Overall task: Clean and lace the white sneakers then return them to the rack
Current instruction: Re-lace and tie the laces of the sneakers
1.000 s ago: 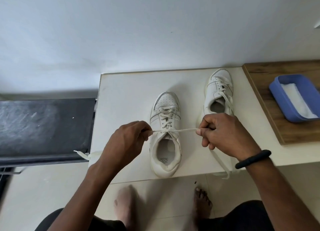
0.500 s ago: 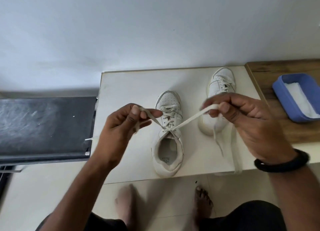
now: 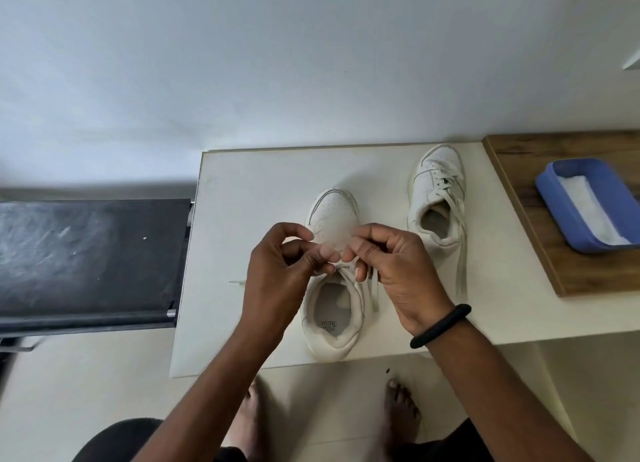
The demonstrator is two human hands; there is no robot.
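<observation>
Laces going on: my left hand [image 3: 277,278] and right hand [image 3: 401,271] curl over the near sneaker [image 3: 329,340], mid-surface [image 3: 242,191], each pinching the lace [image 3: 374,288]. I judge its bow is being tied. The far sneaker [image 3: 437,191], to its right, looks laced with its ends loose. Both look clean. Knots and racking remain, and I cannot make out a rack for certain. Count: two sneakers, two hands, one blue tray [image 3: 559,212], one board [image 3: 568,271].

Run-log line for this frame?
phase: tying lace; left hand: pinches lace; right hand: pinches lace; near sneaker: on table; far sneaker: untied
</observation>
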